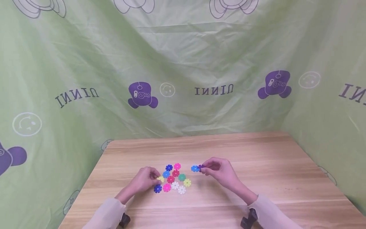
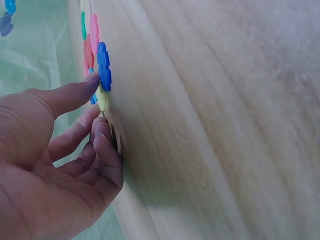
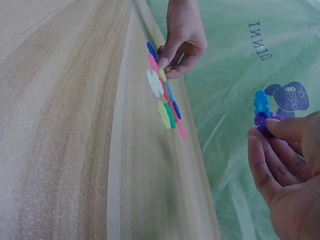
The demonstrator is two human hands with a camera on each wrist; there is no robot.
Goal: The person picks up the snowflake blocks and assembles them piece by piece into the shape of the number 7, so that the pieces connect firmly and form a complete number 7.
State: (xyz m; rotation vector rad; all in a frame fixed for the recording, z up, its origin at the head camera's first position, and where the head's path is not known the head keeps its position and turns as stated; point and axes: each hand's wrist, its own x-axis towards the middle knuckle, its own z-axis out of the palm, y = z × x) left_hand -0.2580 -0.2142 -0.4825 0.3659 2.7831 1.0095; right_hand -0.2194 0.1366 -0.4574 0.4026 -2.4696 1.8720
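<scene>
Two linked discs [image 1: 196, 168] are pinched by the right hand [image 1: 221, 171], two o'clock from the loose discs [image 1: 172, 179]; the left hand [image 1: 145, 178] pinches a yellow disc [image 1: 161, 179] at their nine o'clock. Light edge grips should keep each steady.

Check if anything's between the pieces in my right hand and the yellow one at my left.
Yes: two red pieces lie flat on the table between the held light-blue and purple pieces and the yellow piece at your left hand. Nothing taller visibly stands between.
</scene>
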